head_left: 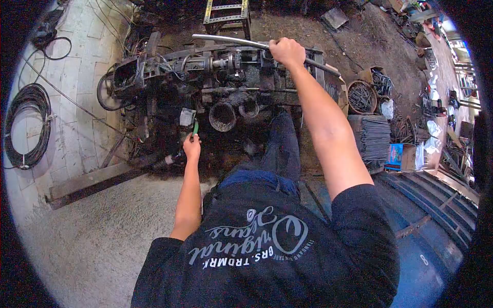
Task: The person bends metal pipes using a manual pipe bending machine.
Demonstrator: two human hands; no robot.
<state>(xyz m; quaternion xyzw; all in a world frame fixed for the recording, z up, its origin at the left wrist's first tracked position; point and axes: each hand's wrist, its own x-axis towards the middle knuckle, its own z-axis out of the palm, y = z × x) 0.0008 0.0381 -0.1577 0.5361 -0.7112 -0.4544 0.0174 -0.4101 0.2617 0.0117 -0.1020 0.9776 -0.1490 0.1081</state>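
My right hand [287,52] is wrapped round a long metal bar [231,40], which lies roughly crosswise above a dark, greasy machine [221,62]. Lower and to the left, my left hand [192,145] grips a green handle [195,127] that points up toward a small pale block [187,117] on the machine's near side. Whether the handle touches the block cannot be made out. Beside it, two round metal cups [222,116] hold small bits.
A coiled black cable [28,126] hangs on the pale wall at left. On the right stand a basket of metal pieces [362,97], stacked rods [376,138] and a blue box [395,154]. A yellow-edged metal frame [227,19] is beyond the machine.
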